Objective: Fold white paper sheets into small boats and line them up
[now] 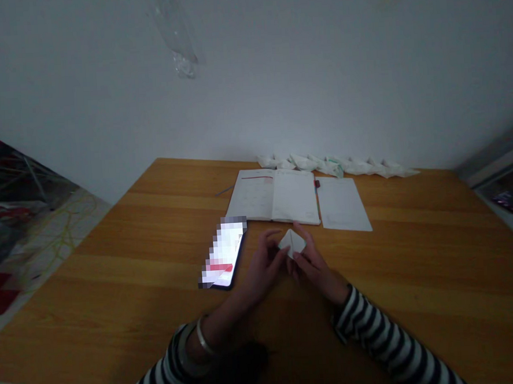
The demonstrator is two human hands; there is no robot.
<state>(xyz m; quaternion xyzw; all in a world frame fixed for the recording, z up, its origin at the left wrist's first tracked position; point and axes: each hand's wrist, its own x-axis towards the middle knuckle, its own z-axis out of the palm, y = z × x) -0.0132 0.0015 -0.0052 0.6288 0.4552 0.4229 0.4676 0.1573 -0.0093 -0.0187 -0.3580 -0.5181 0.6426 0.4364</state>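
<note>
Paper (pixel 291 238), white and folded small, is pinched between your left hand (pixel 264 263) and right hand (pixel 315 265), close together over the desk (pixel 417 269). A phone (pixel 226 253) (all lit up) lies near your left hand.

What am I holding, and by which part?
A folded white paper: left side in the left hand, right side in the right hand, both thumbs at its near edges.

Wears long striped sleeves (pixel 381 334) in dark and white bands running crosswise, hanging loose at the right cuff (pixel 345 309). Also wears a thin, pale, rounded bracelet (pixel 201 336) on the left forearm (pixel 231 309).
</note>
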